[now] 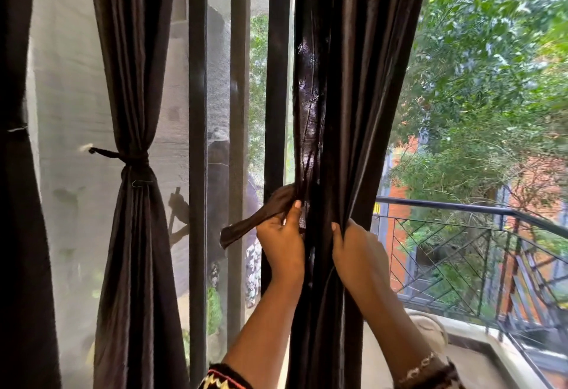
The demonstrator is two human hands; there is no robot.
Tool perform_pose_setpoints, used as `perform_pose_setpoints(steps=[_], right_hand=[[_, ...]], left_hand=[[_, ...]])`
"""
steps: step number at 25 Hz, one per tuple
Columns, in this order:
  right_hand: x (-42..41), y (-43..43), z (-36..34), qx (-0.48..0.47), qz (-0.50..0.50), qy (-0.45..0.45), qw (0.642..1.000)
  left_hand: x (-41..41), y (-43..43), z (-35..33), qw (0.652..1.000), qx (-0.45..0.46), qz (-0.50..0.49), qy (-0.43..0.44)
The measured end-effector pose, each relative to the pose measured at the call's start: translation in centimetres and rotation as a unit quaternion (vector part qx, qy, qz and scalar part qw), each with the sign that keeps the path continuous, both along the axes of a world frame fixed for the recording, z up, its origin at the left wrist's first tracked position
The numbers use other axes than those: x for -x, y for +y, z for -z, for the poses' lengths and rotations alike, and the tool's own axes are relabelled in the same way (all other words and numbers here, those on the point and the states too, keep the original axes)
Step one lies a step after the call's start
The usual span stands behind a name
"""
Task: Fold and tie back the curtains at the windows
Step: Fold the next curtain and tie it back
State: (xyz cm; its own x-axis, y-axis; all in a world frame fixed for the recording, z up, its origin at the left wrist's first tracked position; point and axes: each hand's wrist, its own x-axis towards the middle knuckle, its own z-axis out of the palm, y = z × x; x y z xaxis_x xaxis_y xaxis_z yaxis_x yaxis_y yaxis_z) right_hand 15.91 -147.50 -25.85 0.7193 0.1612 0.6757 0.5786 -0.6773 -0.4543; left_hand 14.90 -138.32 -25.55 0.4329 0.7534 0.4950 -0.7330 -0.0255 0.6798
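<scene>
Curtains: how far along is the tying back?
Done: the middle curtain is already cinched with its tie. In hand: the left hand pinches a fabric strip beside the right curtain, whose gathered folds the right hand grips. Left: wrapping and knotting that strip.

Dark brown curtain (353,112) hanging just right of the window post (278,81), gathered into tight vertical folds, not yet tied. Matching tie strip (246,227) sticking out leftward from the folds, across the post, free end drooping. Left of the post, second curtain (135,235) already cinched at mid-height by knotted band (132,159).
</scene>
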Motion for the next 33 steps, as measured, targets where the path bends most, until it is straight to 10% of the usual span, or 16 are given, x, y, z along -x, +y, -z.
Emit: perform_pose_setpoints(steps=[16, 23, 30, 33], right_hand=[[-0.7, 2.0, -0.1, 0.091, 0.030, -0.047, 0.994], [-1.2, 0.7, 0.7, 0.098, -0.049, -0.067, 0.992], [-5.5, -3.9, -0.5, -0.339, -0.079, -0.101, 0.932], [-8.0, -5.5, -1.5, -0.504, -0.142, 0.047, 0.850]], left_hand=[[1.2, -2.6, 0.6, 0.993, -0.045, 0.106, 0.002], [0.1, -2.0, 0.4, 0.992, -0.108, -0.018, 0.070], [-0.6, 0.0, 0.0, 0.994, -0.092, 0.039, 0.039], [-0.3, 0.1, -0.2, 0.992, -0.091, 0.085, 0.011]])
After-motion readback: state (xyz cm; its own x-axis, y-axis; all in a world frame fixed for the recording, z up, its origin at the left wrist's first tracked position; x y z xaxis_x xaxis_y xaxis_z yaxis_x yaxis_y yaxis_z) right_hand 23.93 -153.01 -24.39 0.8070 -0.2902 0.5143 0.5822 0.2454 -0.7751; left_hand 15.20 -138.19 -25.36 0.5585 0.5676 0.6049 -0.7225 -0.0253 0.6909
